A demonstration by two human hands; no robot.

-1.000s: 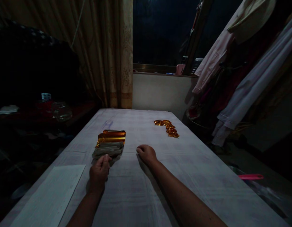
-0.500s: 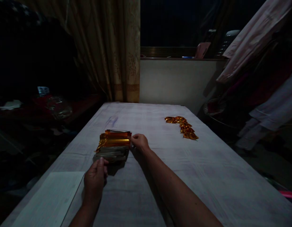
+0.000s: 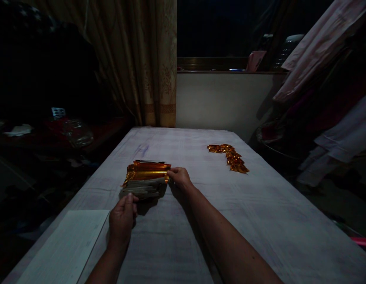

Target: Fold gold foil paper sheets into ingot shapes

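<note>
A stack of gold foil paper sheets point(image 3: 145, 179) lies on the cloth-covered table point(image 3: 200, 221), its top sheet curled and shiny. My left hand point(image 3: 122, 219) is closed on the stack's near left corner. My right hand point(image 3: 179, 177) pinches the right edge of the top gold sheet and lifts it slightly. A row of folded gold paper pieces point(image 3: 229, 157) lies farther back on the right of the table, away from both hands.
A pale flat sheet point(image 3: 64, 246) lies at the table's near left corner. A curtain point(image 3: 141, 59) hangs behind. Hanging clothes point(image 3: 327, 79) crowd the right side. A dark side surface with a glass jar point(image 3: 77, 133) stands left. A pink object point(image 3: 362, 241) sits at the right edge.
My right hand has moved from the bare cloth to the stack's right edge and has taken hold of the top gold sheet. My left hand has stayed on the near corner.
</note>
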